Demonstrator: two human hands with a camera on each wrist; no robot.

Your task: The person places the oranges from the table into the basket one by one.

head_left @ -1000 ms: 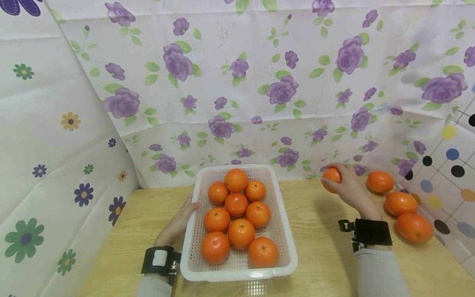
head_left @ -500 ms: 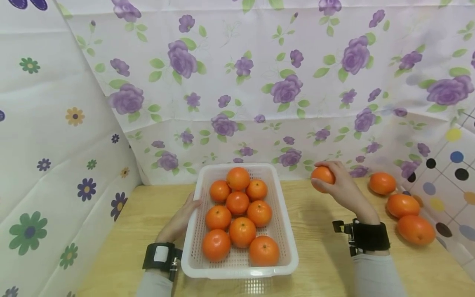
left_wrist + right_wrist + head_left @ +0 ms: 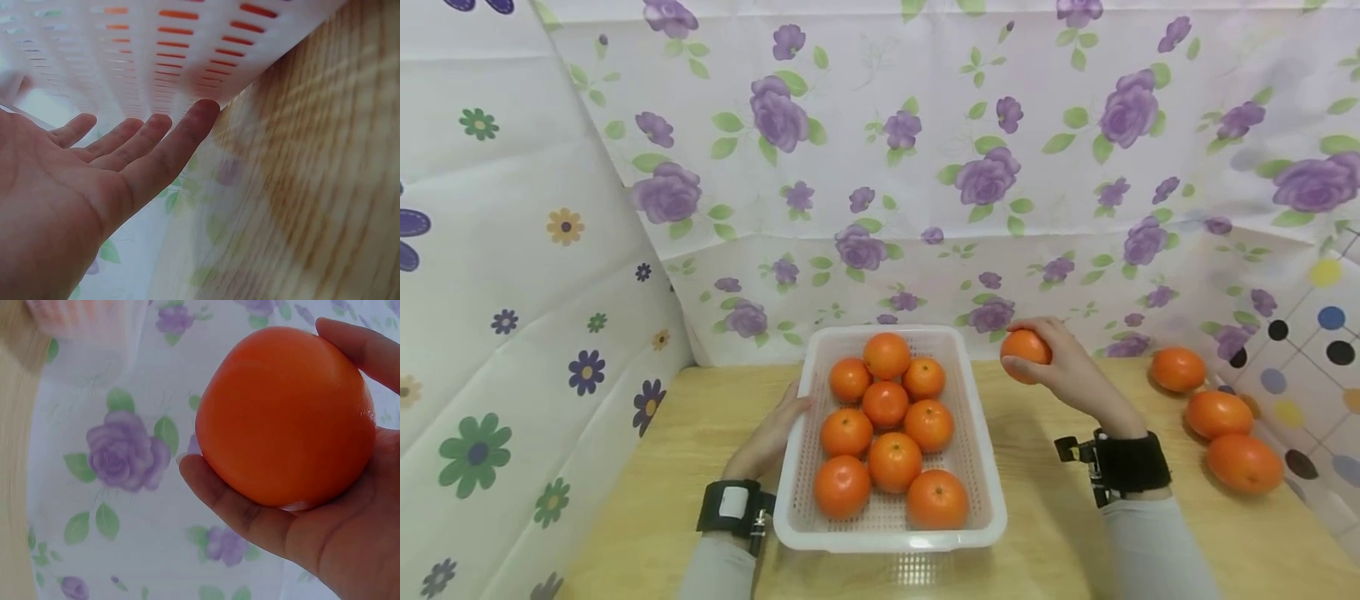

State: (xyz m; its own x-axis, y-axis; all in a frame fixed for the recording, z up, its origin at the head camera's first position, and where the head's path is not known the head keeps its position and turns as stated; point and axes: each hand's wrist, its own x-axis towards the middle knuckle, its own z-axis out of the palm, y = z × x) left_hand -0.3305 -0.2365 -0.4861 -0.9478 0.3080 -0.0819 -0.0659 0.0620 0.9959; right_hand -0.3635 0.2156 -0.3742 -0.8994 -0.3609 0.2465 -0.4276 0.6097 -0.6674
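In the head view, a white perforated plastic basket (image 3: 889,540) stands on the table with several oranges (image 3: 895,462) inside. My left hand (image 3: 772,433) holds its left side, the thumb over the rim. In the left wrist view, the other fingers (image 3: 178,140) lie nearly straight along the outer wall. My right hand (image 3: 1066,367) grips a smooth, round orange (image 3: 1026,354) above the table, right of the basket's far corner. The right wrist view shows the orange (image 3: 284,419) between thumb and fingers, against the palm.
Three larger, longish orange fruits (image 3: 1246,464) lie at the table's right side. A flowered sheet (image 3: 925,167) hangs along the back edge of the wooden table (image 3: 1037,533). Patterned sheets also close off the left and right sides.
My right hand has moved left with the orange, closer to the basket. My left hand stays at the basket's side. The head view has shifted slightly.
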